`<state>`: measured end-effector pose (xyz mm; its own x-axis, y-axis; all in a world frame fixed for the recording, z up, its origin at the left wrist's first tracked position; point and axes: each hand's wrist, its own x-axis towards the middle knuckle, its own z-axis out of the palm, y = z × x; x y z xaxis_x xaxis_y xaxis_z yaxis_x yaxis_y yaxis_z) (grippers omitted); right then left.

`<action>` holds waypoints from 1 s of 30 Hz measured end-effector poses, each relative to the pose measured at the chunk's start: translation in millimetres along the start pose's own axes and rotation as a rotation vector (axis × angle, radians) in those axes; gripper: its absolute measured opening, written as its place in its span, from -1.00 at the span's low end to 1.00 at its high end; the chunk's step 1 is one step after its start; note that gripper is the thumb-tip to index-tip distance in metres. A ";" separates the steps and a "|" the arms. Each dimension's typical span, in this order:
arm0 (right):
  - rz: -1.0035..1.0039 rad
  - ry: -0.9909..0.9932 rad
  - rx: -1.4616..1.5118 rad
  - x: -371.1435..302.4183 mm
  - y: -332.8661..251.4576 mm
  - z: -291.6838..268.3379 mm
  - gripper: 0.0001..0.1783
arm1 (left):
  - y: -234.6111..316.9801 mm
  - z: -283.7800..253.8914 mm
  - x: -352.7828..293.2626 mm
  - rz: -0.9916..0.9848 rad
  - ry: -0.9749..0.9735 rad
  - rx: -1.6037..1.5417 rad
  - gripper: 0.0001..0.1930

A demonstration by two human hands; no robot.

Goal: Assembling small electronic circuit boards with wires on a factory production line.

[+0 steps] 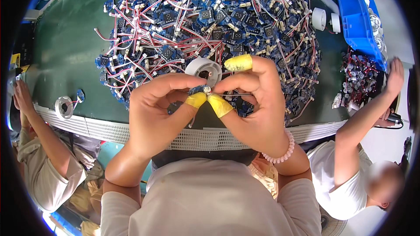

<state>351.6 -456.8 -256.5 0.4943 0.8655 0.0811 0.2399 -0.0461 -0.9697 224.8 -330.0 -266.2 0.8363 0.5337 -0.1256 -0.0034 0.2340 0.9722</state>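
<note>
Mid-frame I see left hand (159, 105) and right hand (253, 100) both pinched on one small circuit board (200, 90), big pile (210, 22) above untouched.

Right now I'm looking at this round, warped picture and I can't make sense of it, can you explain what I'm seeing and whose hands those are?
The picture comes from a wide fisheye camera worn on a person's head, looking down, so straight edges bend. The two hands in the middle are that person's own: the left hand and the right hand, with yellow finger covers on some fingertips. Together they pinch a small blue circuit board between thumbs and forefingers. Behind lies a green table with a big heap of blue boards with red and white wires, a white ring-shaped part and a blue bin. Other people work at either side.
</note>
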 end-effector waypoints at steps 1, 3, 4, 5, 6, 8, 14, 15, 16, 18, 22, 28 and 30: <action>0.040 -0.008 -0.050 0.0 -5.9 -0.2 -0.39 | 2.0 0.1 -0.5 0.041 0.001 0.016 -0.68; 0.060 0.016 -0.143 -7.1 -14.9 1.5 -0.37 | 13.3 2.8 -12.3 -0.039 0.021 0.055 -0.67; -0.119 0.000 -0.274 -7.3 -10.2 2.0 -0.33 | 7.6 1.5 -17.7 -0.013 0.041 0.139 -0.69; -0.147 0.008 -0.286 -9.1 -0.8 2.7 -0.29 | 0.6 -2.8 -15.5 0.049 -0.004 0.219 -0.72; 0.047 0.011 -0.011 -15.1 5.9 8.7 -0.31 | -2.5 -2.3 -15.2 0.003 0.024 0.212 -0.72; 0.154 0.009 -0.036 -21.5 8.3 13.4 -0.36 | -6.4 -2.0 -20.8 0.032 -0.014 0.150 -0.71; 0.001 -0.028 -0.066 -33.2 -2.8 5.4 -0.50 | -1.5 0.2 -34.4 -0.034 -0.116 0.083 -0.69; -0.076 -0.028 -0.151 -31.3 -5.7 2.1 -0.53 | 0.7 -0.3 -33.7 -0.064 -0.143 0.091 -0.69; -0.020 -0.057 -0.130 -30.4 -6.1 -0.1 -0.61 | -0.5 -0.6 -31.6 -0.047 -0.151 0.130 -0.70; -0.042 -0.080 -0.199 -23.5 -2.4 -5.0 -0.63 | 0.5 -0.2 -24.7 -0.073 -0.171 0.142 -0.71; 0.143 -0.120 0.180 -20.5 -5.9 -12.1 -0.62 | 4.5 2.4 -16.6 -0.106 -0.242 -0.010 -0.69; 0.118 -0.023 0.182 -18.2 4.5 -3.5 -0.67 | -0.6 2.2 -16.7 -0.133 -0.134 -0.054 -0.72; 0.028 0.030 0.038 -20.4 4.9 1.9 -0.71 | -1.5 3.8 -20.7 -0.129 -0.098 -0.067 -0.73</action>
<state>341.1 -473.7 -263.3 0.5255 0.8487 0.0599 0.1940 -0.0509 -0.9797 209.6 -344.5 -264.3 0.8814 0.4152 -0.2251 0.0735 0.3503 0.9337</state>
